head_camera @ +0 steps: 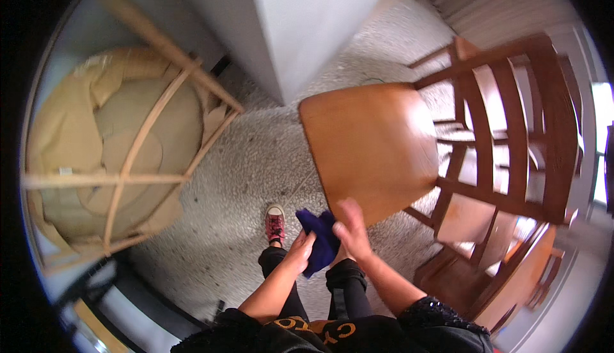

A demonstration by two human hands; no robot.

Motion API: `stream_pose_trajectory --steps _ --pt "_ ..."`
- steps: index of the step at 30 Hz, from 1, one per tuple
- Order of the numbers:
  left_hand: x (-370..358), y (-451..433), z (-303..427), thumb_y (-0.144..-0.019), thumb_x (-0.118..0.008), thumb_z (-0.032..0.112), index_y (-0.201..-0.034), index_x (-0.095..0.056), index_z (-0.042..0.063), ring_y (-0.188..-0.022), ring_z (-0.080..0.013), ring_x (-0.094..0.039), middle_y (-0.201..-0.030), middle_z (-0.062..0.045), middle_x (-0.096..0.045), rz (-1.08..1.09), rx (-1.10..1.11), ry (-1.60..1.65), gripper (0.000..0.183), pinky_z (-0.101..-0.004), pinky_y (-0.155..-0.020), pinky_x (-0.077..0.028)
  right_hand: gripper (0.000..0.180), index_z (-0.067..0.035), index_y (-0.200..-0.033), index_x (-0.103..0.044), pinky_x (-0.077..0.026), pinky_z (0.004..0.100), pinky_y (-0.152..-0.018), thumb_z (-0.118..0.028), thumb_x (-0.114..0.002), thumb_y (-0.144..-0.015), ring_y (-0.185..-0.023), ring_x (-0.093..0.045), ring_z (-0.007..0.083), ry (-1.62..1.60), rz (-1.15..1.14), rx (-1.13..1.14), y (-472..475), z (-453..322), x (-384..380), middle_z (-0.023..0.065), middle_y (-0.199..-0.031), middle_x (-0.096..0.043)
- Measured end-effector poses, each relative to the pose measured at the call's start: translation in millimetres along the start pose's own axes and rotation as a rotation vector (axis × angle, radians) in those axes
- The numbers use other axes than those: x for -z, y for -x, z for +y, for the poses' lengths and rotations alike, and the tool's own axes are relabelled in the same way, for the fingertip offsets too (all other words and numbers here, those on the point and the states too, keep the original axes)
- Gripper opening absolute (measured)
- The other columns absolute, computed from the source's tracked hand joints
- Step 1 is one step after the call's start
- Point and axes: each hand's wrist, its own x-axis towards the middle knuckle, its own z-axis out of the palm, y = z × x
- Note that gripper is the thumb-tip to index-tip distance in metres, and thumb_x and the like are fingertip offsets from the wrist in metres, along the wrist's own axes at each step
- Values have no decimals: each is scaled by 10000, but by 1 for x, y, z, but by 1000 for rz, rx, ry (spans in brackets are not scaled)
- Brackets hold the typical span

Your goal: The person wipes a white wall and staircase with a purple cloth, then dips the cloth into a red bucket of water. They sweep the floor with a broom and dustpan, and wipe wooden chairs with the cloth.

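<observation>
A dark blue cloth (320,242) hangs between my hands, near the front corner of a wooden chair's seat (374,151). My left hand (302,251) grips the cloth along its left edge. On the other side of it, my right hand (354,235) is raised with the fingers apart, somewhat blurred, close to the cloth and over the seat's edge; whether it touches either is unclear. The seat is glossy light brown, and the slatted chair back (508,132) is darker and lies to the right.
A light wooden frame (139,146) with cardboard and brown paper (72,113) behind it stands at left. A pale pillar (297,26) rises ahead. More wooden furniture (518,276) is at lower right, black-framed furniture (144,300) at lower left. The floor (230,170) is speckled.
</observation>
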Motion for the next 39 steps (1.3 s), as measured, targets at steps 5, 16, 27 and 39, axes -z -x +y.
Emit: stream_pose_trajectory --steps 5,16,27,39 --pt "-80 -9 49 -868 -508 319 -1293 -299 71 -1164 -171 -382 -1263 -66 -386 -355 131 -165 535 -332 -950 -340 354 -29 -1043 -550 -386 269 -848 -63 -602 -695 -942 -500 141 -690 439 -458 31 -17 38 37 -1012 -552" --pt "-120 -169 12 -850 -465 330 -1371 -130 112 -1310 -350 -45 -1422 -185 -40 156 -1000 -2296 657 -565 -999 -104 386 -6 -1116 -537 -360 285 -883 -210 -527 -789 -1001 -500 181 -1217 1361 -276 -5 225 126 92 -1074 -566" --pt "-233 -158 28 -812 -536 403 -1334 -159 -22 -1292 -338 -142 -1385 -230 -151 -416 -1048 -1933 771 -454 -1035 -141 406 -67 -1091 -578 -398 296 -855 -247 -581 -727 -975 -540 208 -892 274 -490 102 158 -94 141 -1048 -591" --pt "-452 -70 -21 -784 -555 510 -1256 -202 40 -1010 -178 -397 -1166 -70 -371 -623 -764 -785 754 -318 -859 -363 368 -60 -1055 -597 -423 261 -787 -198 -606 -715 -846 -570 155 -1248 898 -675 136 130 7 101 -944 -623"
